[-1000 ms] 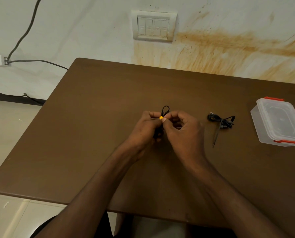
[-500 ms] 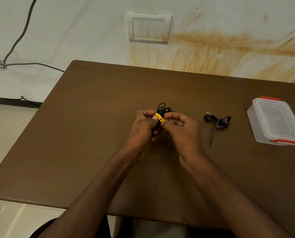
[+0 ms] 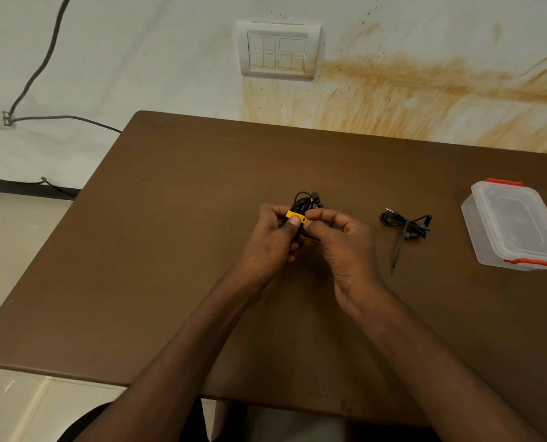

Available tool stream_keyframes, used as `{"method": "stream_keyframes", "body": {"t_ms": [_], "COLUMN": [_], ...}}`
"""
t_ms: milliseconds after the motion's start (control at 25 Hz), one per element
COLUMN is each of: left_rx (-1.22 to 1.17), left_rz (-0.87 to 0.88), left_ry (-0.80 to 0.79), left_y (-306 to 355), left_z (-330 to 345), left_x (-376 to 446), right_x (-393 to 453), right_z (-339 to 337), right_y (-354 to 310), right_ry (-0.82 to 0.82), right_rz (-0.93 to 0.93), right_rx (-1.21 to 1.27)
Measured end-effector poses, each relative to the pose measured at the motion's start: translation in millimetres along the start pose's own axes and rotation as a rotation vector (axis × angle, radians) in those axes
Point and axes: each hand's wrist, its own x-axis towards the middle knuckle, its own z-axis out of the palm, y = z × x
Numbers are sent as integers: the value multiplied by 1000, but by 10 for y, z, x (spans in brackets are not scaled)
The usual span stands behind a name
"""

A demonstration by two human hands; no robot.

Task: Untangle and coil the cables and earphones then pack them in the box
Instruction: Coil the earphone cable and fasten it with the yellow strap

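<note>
A coiled bundle of black earphones (image 3: 305,201) with a yellow strap (image 3: 296,216) around it is held above the middle of the brown table (image 3: 176,237). My left hand (image 3: 273,240) grips the bundle, thumb pressed on the strap. My right hand (image 3: 339,244) pinches the strap's right end. A second black earphone set (image 3: 404,225), coiled and tied with a dark tie, lies on the table to the right of my hands. Further right stands a clear plastic box (image 3: 514,224) with its lid on and red clips.
The table's far edge meets a stained wall carrying a switch plate (image 3: 278,51). A grey wall cable (image 3: 42,63) runs to a white socket at the left. Tiled floor lies beyond the table's left and near edges.
The bundle has risen further out of my hands, so more of the coil and the yellow strap shows. Both hands stay together at the table's middle.
</note>
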Motion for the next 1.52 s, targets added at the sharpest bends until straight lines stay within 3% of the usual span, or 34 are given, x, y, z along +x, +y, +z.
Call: {"method": "stream_keyframes", "body": {"t_ms": [320,640,720,880,1000,1240,1360,1520], "left_rx": [-164,-246,-329,-451,-475,-228,0,5], "left_rz": [-52,-68,-59,-35,-28,-122,-132,-199], "left_ry": [-66,175,191,214,175,-120,-96,-12], "left_y": [67,-33,-38,-41,-30,61,68,13], "left_z": [-53,-69,-54,-58,-100,-190,-201,-182], "left_x": [-1,50,61,56,59,31,20,29], "right_x": [26,-54,-61,-66,33,153,139,167], "right_z": [-14,132,150,193,123,-103,-135,-117], "right_y": [-11,73,71,11,-78,-138,-121,-78], "right_ry": [-13,-146,-109,-55,-155,-452,-399,-296], "right_rz": [-77,-142,-143,132,298,255,130,114], "right_rx": [-115,-237,-203,92,32,-85,-263,-359]}}
